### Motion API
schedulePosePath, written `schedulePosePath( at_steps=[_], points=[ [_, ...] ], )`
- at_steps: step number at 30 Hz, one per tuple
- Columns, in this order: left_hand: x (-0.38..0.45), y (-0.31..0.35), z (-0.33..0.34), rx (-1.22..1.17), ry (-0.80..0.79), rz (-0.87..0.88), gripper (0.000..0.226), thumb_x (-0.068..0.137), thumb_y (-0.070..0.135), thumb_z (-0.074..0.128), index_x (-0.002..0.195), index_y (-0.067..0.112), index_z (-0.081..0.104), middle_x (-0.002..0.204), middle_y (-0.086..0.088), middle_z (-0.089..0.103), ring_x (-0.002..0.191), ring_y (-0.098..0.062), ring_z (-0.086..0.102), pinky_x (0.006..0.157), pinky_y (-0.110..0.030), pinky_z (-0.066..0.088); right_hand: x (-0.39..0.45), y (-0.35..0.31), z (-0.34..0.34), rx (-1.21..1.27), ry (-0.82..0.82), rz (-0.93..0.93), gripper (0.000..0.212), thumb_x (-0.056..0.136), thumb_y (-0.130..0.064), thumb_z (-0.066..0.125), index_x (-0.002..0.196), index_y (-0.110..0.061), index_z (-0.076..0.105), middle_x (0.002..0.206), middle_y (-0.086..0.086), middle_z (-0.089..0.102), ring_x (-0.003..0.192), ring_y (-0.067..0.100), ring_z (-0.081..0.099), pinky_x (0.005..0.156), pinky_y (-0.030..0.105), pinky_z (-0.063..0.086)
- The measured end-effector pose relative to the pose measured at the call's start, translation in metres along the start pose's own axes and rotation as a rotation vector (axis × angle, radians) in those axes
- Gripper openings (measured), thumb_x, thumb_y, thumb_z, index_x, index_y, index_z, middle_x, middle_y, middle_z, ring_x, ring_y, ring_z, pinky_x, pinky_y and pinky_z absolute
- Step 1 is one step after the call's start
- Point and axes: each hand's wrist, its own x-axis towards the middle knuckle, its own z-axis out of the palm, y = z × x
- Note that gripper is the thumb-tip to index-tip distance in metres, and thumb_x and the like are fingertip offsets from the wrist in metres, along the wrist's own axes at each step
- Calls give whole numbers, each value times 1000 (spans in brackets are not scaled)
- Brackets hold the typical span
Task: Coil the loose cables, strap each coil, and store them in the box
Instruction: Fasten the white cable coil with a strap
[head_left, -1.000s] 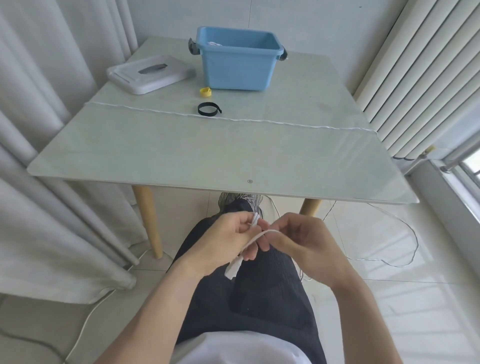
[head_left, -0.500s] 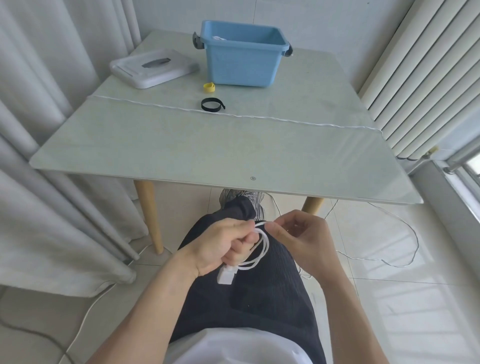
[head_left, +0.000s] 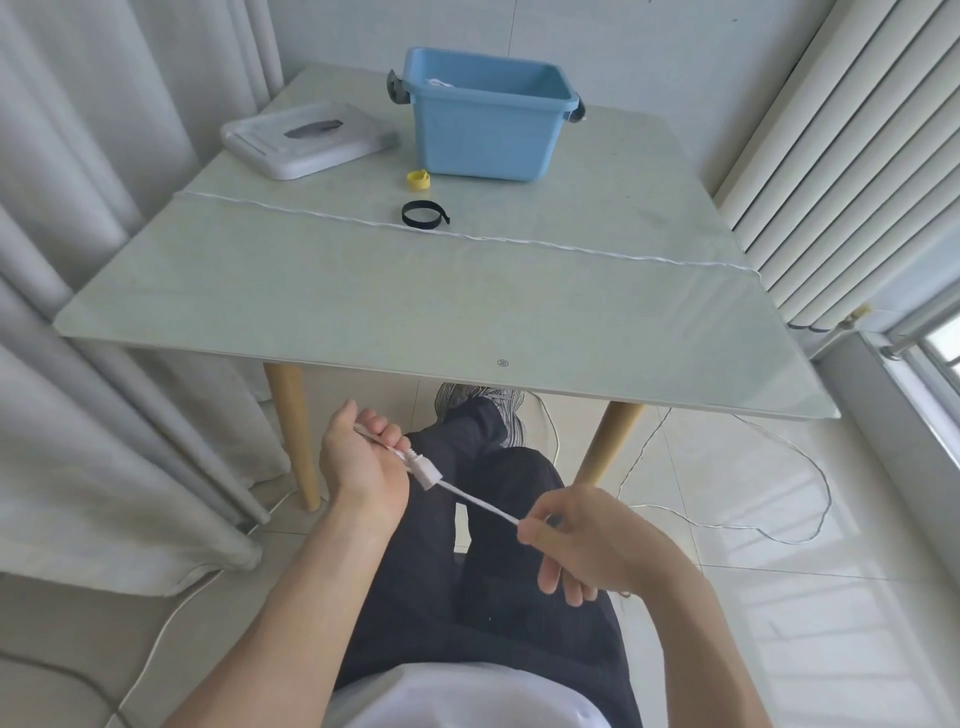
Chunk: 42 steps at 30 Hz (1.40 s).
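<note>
From the head camera, the blue box (head_left: 485, 117) stands at the far side of the table (head_left: 363, 312), with a bit of white cable (head_left: 440, 81) showing inside near its left rim; nothing more of its contents can be made out. Just before the box lie a yellow strap (head_left: 418, 179) and a black strap (head_left: 423, 214), and a grey lid (head_left: 306, 137) rests to the left. A long white cable (head_left: 519, 242) runs straight across the tabletop. Below the table edge, over the lap, the left hand (head_left: 361, 460) curls its fingers round a short white cable (head_left: 475, 500) by the plug, and the right hand (head_left: 582, 540) pinches the cord's other end. Half a second ago the hands sat close together with this cord bent into a small loop; now they are apart and the cord is pulled straight between them.
</note>
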Motion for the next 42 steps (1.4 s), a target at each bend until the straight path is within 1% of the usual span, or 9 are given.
schedulePosePath(
  at_steps=[6,18,24,26,29,31,34,38,42],
  points=[
    [-3,-10,5,203,86,179,24,107,21,38,105,12,59,72,4,41,53,-7,43,60,-21,38,2,-3,7,-93,-32,-105,18,94,-35,56,88,-23,68,73,-7,74,46,5,55,50,12,40],
    [-11,-26,1,233,180,87,19,105,15,47,88,8,54,83,-6,59,73,-14,64,72,-26,54,-1,-15,10,-36,-243,-263,17,91,-29,66,83,-18,76,71,-4,68,56,9,60,62,11,45],
    [21,0,-12,-80,290,-50,33,98,-1,19,75,13,39,68,-2,38,50,-13,38,52,-24,35,2,-3,7,-146,-154,-95,19,91,-28,61,75,-29,71,68,-10,63,51,-2,52,51,10,36],
    [24,5,-15,-93,278,-58,31,95,6,19,68,18,27,65,0,23,45,-15,25,51,-26,26,4,-1,9,-170,-149,-49,20,86,-30,64,67,-29,69,62,-9,61,52,0,51,54,15,37],
    [18,2,-14,-85,242,-63,34,101,30,32,70,18,32,59,1,27,48,-17,26,56,-29,27,-1,-14,14,-159,-236,-109,20,82,-33,67,67,-22,72,57,-9,60,52,1,50,54,16,39],
    [13,-4,-10,68,139,-113,35,102,30,35,72,13,42,59,-1,35,48,-17,33,57,-30,32,-4,-21,15,-100,-202,-206,21,85,-34,67,70,-20,73,58,-7,62,54,2,52,52,17,41],
    [4,-8,-11,494,-139,-173,27,104,12,38,91,2,58,61,-3,45,48,-16,45,58,-30,40,-2,-18,9,19,140,-301,25,89,-35,66,74,-17,73,63,1,63,55,5,49,56,27,44],
    [-13,-3,-11,1043,-596,-161,25,104,7,43,106,-11,60,70,-7,57,60,-21,57,63,-30,51,4,-7,0,200,489,-303,27,94,-30,65,72,-17,71,53,-9,49,49,6,38,48,16,30],
    [-28,-4,-8,1041,-961,-486,41,105,24,35,84,1,63,57,-4,40,48,-16,33,50,-26,32,23,6,-1,132,709,-323,26,96,-32,64,76,-16,71,68,-2,64,64,9,54,57,16,37]
  ],
)
